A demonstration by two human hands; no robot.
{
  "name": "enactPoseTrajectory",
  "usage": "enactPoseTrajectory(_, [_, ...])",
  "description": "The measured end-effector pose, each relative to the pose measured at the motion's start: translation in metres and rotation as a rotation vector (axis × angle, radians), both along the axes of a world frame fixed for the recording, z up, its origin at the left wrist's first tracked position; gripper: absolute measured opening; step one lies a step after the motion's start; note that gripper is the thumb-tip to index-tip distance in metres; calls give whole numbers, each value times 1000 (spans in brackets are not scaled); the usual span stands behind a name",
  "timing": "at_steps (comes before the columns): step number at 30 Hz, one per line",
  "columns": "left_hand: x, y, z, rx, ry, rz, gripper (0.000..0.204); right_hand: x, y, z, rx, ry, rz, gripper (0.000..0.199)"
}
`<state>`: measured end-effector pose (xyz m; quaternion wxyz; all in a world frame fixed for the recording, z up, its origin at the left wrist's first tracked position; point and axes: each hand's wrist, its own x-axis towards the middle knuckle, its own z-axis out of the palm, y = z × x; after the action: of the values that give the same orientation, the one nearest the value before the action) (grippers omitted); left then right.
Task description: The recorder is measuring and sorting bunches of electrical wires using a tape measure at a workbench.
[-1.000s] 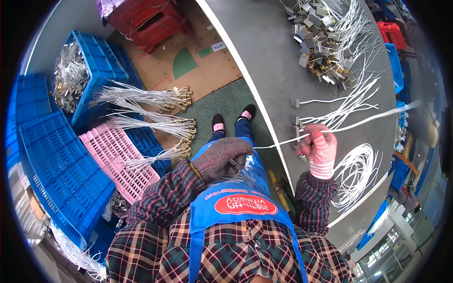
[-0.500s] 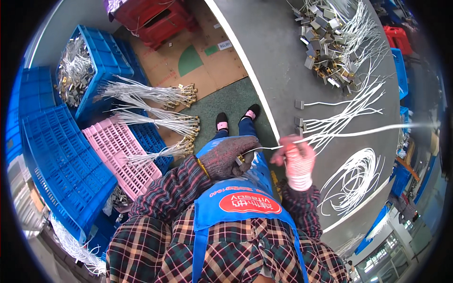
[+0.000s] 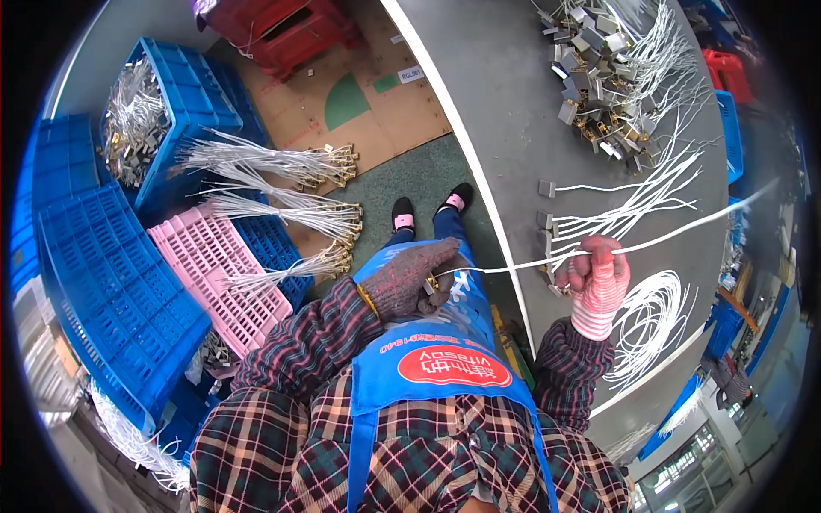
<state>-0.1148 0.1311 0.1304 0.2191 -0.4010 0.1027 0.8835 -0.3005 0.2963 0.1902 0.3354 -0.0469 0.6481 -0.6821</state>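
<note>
My left hand (image 3: 406,282), in a dark grey knitted glove, is closed on a small metal-ended connector (image 3: 430,286) in front of my blue apron. A white wire (image 3: 526,266) runs from it to the right, past the table edge. My right hand (image 3: 599,286), in a pink-and-white striped glove, pinches this wire, and its free end sticks out beyond to the right. Beside my right hand, several white wires (image 3: 599,227) with small grey blocks lie on the table. A loose coil of white wire (image 3: 654,316) rests behind that hand's wrist.
On the grey table (image 3: 487,77) lies a large heap of grey blocks with wires (image 3: 599,77). To the left stand a pink crate (image 3: 218,278) bearing wire bundles (image 3: 291,214), a blue slatted crate (image 3: 120,291) and a filled blue crate (image 3: 192,103). A red stool (image 3: 291,38) stands ahead.
My right hand has moved right along the white wire, away from my left hand, and the wire now stretches straighter between them. My left hand stays nearly in place.
</note>
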Motion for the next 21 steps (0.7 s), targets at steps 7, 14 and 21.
enactPoseTrajectory(7, [-7, 6, -3, -172, 180, -76, 37, 45, -8, -28, 38, -120, 84, 37])
enactPoseTrajectory(14, [-10, -1, 4, -115, 90, -39, 40, 41, -11, -25, 58, -22, 105, 33])
enactPoseTrajectory(21, [-12, -5, -2, -167, 156, -144, 39, 69, -14, -51, 35, -141, 109, 29])
